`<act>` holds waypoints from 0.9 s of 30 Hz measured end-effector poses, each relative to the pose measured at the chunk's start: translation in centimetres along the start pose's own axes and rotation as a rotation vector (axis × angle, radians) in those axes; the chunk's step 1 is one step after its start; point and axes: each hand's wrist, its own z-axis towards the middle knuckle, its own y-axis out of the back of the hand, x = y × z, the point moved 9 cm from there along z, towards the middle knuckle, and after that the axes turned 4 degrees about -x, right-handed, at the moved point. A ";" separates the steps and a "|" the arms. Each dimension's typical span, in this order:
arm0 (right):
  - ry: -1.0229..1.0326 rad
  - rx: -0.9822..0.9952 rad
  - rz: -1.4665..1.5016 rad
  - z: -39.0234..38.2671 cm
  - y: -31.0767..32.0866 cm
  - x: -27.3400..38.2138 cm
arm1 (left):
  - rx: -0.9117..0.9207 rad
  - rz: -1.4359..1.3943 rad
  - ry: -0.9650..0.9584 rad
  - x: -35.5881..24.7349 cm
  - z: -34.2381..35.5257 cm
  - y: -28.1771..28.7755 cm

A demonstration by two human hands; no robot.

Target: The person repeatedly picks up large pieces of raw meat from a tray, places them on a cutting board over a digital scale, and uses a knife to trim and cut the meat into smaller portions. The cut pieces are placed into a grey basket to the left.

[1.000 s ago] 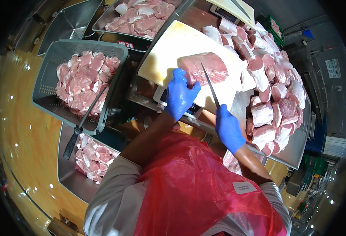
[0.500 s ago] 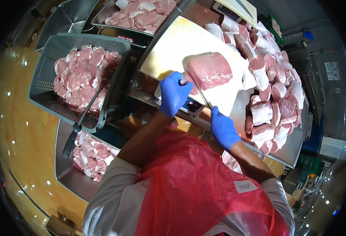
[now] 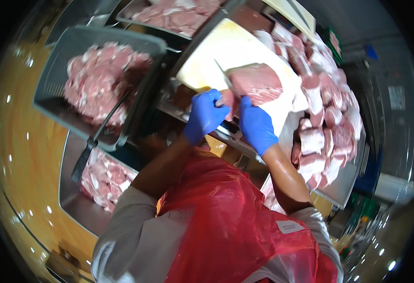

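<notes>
Head view: meat block (image 3: 258, 85) on the cutting board (image 3: 207, 52); left hand (image 3: 204, 115) pinches meat slice (image 3: 229, 100) at the board's near edge; right hand (image 3: 257, 123) wrapped round knife (image 3: 221, 67), blade over board; grey crate (image 3: 49, 87) left of board.

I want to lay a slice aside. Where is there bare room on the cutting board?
The widest bare patch is the upper left of the white cutting board, bordered by the knife blade and large meat block. A slimmer strip lies between that block and the meat pile. Crowded: the near edge, around the left hand and right hand.
</notes>
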 end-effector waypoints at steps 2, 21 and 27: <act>0.162 -0.069 0.016 -1.3 -1.2 -0.5 | -0.008 -0.173 -0.059 2.2 0.6 0.2; -0.098 -0.427 0.849 -6.4 -0.2 -9.4 | -0.266 -0.220 -0.435 -2.5 -3.9 6.0; -0.277 -0.644 0.889 -7.0 4.4 -15.6 | -0.268 -0.048 -0.377 -5.9 0.9 9.1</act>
